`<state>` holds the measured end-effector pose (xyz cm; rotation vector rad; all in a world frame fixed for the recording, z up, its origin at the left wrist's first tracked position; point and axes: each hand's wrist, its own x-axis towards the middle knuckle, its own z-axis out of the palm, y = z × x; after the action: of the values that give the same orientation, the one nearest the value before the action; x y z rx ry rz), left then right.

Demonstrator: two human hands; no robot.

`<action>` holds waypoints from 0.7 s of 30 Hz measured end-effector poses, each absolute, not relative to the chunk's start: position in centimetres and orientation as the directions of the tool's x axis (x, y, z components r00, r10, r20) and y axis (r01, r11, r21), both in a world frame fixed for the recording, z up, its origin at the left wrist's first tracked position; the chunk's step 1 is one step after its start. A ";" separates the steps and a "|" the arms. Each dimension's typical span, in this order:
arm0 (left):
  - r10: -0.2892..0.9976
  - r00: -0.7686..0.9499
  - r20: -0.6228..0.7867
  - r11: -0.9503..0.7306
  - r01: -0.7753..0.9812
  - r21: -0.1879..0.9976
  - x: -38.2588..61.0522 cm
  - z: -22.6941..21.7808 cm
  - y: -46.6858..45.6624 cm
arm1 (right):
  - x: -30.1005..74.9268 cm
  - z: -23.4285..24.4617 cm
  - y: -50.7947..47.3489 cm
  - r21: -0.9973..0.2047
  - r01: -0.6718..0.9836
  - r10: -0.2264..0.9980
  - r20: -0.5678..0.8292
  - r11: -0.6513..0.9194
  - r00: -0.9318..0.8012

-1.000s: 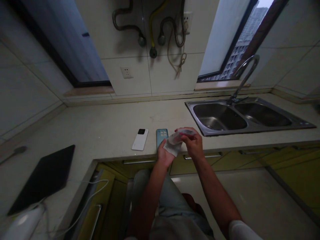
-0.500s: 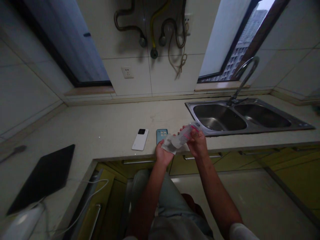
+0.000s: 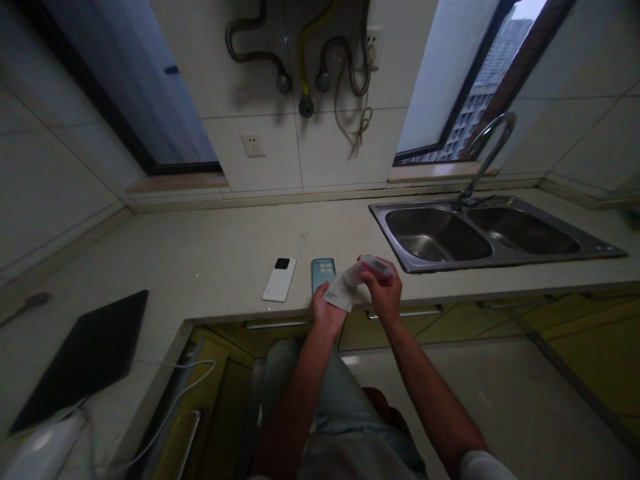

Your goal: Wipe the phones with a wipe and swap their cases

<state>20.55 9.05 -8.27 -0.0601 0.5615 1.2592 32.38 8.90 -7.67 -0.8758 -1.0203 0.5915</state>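
My left hand (image 3: 329,313) is closed on the near end of a whitish, see-through plastic sheet (image 3: 341,293) with small dark print at its edge. At the other end my right hand (image 3: 387,295) grips a crumpled clear plastic wrapper (image 3: 373,265) with a pink strip, fingers bent around it. Sheet and wrapper overlap between the hands; whether they are one piece I cannot tell. Just behind my left hand lies a blue phone case (image 3: 323,268), its lower part hidden. Left of it a white phone (image 3: 279,281) rests with its black camera block upward.
A double steel sink (image 3: 390,243) with a curved tap (image 3: 493,137) is set into the counter on the right. On the left lie a flat black panel (image 3: 83,360) and a white cable (image 3: 193,380). The counter's front edge runs beneath my hands.
My right hand has moved slightly left and down, towards my left hand. The clear wrapper now bends over and lies more bunched at my right fingers. The left hand has stayed nearly in place.
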 end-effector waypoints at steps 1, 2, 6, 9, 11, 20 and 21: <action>0.884 0.187 -0.428 0.318 -0.912 0.260 20.5 -8.3 9.1 | 32.1 -7.6 8.7 -0.832 0.004 0.766 0.513 0.555 0.388; 0.886 0.182 -0.426 0.314 -0.913 0.262 20.5 -8.3 9.2 | 31.9 -7.6 8.5 -0.820 0.032 0.760 0.543 0.571 0.356; 0.886 0.149 -0.440 0.293 -0.914 0.280 20.7 -8.6 9.4 | 31.4 -8.2 8.4 -0.810 0.087 0.749 0.572 0.580 0.334; 0.885 0.125 -0.449 0.284 -0.909 0.306 20.9 -9.0 9.2 | 31.9 -8.8 9.1 -0.859 0.051 0.792 0.492 0.510 0.362; 0.881 0.145 -0.450 0.308 -0.899 0.313 20.6 -9.1 9.0 | 32.9 -9.1 10.0 -0.899 -0.001 0.826 0.403 0.439 0.394; 0.879 0.099 -0.466 0.299 -0.877 0.377 17.6 -9.8 9.3 | 39.5 -10.2 16.3 -0.908 0.161 0.710 0.404 0.386 0.577; 0.876 0.076 -0.477 0.295 -0.866 0.405 17.6 -9.9 9.3 | 39.7 -10.5 16.7 -0.908 0.172 0.717 0.408 0.381 0.566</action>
<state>17.56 9.35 -9.90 0.0168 0.7287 1.3056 39.75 16.69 -10.51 -1.1581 -0.9422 0.4222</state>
